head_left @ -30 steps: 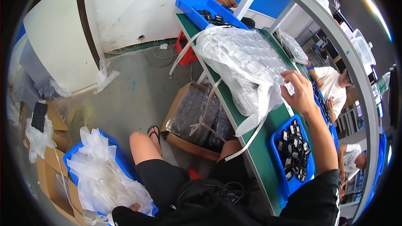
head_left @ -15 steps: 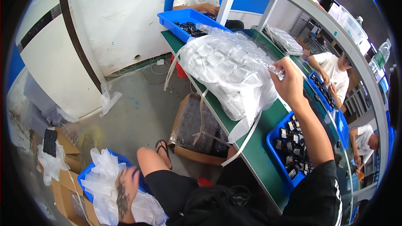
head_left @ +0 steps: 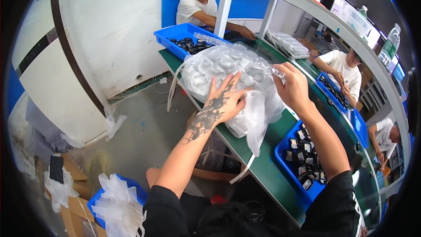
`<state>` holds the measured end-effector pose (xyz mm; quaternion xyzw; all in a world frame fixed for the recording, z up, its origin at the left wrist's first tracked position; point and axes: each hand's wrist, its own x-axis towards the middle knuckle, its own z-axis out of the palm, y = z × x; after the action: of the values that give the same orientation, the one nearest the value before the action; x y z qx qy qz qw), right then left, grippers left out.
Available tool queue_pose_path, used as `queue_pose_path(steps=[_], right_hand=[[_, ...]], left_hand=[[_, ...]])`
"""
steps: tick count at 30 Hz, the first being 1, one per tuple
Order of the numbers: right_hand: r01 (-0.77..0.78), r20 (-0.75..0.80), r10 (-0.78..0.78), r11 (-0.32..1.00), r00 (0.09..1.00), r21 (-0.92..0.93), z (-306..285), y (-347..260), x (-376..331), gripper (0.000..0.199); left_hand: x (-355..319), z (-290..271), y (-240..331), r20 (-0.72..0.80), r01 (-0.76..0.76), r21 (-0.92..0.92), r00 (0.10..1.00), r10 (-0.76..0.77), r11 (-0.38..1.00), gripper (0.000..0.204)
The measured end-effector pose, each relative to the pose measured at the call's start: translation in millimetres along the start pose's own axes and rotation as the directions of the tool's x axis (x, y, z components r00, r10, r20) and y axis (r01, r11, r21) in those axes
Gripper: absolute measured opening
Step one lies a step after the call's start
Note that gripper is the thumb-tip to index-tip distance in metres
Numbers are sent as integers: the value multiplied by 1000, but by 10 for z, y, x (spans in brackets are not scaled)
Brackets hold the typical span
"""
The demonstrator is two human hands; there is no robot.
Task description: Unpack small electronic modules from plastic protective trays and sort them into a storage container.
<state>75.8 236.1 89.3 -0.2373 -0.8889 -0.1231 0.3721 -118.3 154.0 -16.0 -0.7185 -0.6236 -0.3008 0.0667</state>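
Right now the long green table (head_left: 267, 171) carries a big clear plastic bag of small packets (head_left: 219, 68), bulging over its near edge. Left hand (head_left: 223, 101) lies flat on it, fingers spread, nothing gripped. Right hand (head_left: 293, 88) pinches the bag's top edge shut. Best keep that palm pressing so packets stay put.

Long green worktop (head_left: 263, 166) running away from us, and it's loaded. Big clear plastic bag (head_left: 219, 72) of small packets sprawls across the near stretch, one corner spilling over the front edge. Just beside it, a blue bin (head_left: 287, 166) of small dark parts. Further up, another blue tray (head_left: 175, 39), dark pieces inside, and what looks like a stack of clear trays (head_left: 287, 44).
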Motion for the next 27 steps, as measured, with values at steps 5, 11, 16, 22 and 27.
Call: queue_pose_path(steps=[5, 11, 16, 22, 27], right_hand=[[-73, -200, 77, 997, 977, 30, -182, 255, 206, 17], [-228, -257, 267, 958, 929, 174, -290, 677, 519, 20], [-211, -324, 249, 966, 913, 148, -378, 818, 619, 19], [-265, -494, 288, 957, 820, 117, -603, 898, 911, 23], [-314, -540, 352, 935, 765, 164, -939, 1024, 1165, 25]], left_hand=[[20, 26, 7, 14, 21, -13, 1000, -21, 1000, 33], [42, -15, 17, 71, 66, -57, 996, -62, 996, 35], [44, 40, -20, 26, 44, -37, 999, -43, 998, 37], [45, 57, -17, -9, 36, -57, 999, -37, 998, 35], [20, 108, -14, -23, 36, -91, 999, -38, 995, 36]])
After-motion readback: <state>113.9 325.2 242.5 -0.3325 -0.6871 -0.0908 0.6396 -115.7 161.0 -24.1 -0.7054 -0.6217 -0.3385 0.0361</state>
